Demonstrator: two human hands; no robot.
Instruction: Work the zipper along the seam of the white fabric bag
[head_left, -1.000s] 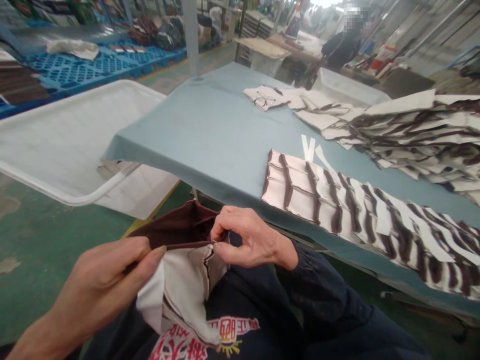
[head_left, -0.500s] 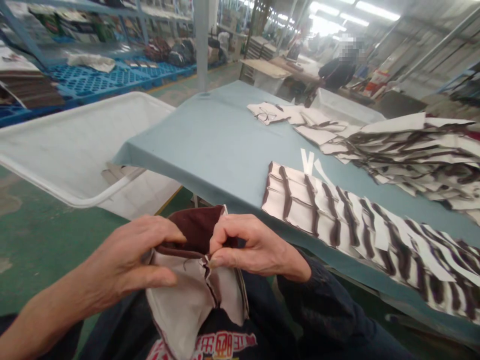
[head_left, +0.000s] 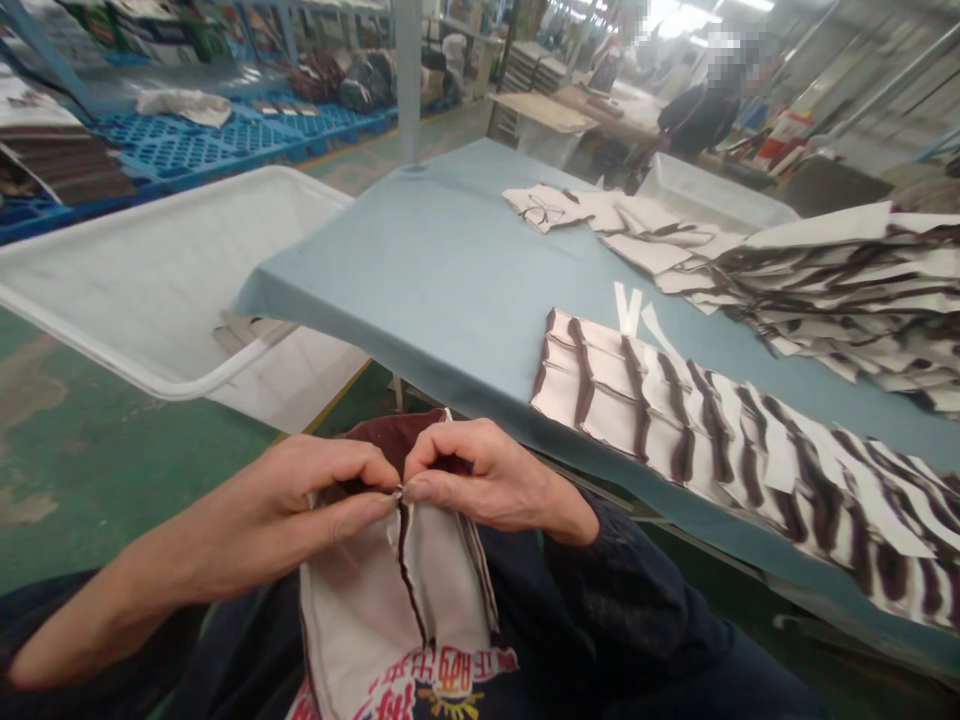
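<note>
Over my lap I hold a fabric piece [head_left: 390, 600], off-white outside with a dark brown lining and a brown seam down its middle. My left hand [head_left: 300, 500] pinches its top edge just left of the seam. My right hand [head_left: 480, 475] pinches the same edge just right of the seam, so the thumbs and forefingers of both hands meet. The brown lining shows behind my fingers. The lower part of the piece hangs over my dark apron.
A blue-grey table [head_left: 420, 260] stands ahead. On it lie a row of overlapped white-and-brown pieces [head_left: 720, 430] near the front edge and a big stack [head_left: 847, 280] at the right. A white plastic tub [head_left: 150, 270] sits left. A person [head_left: 697, 110] works far back.
My left hand has slid right along the top edge until it meets my right hand. The open mouth of the piece has been pressed shut, hiding most of the brown lining.
</note>
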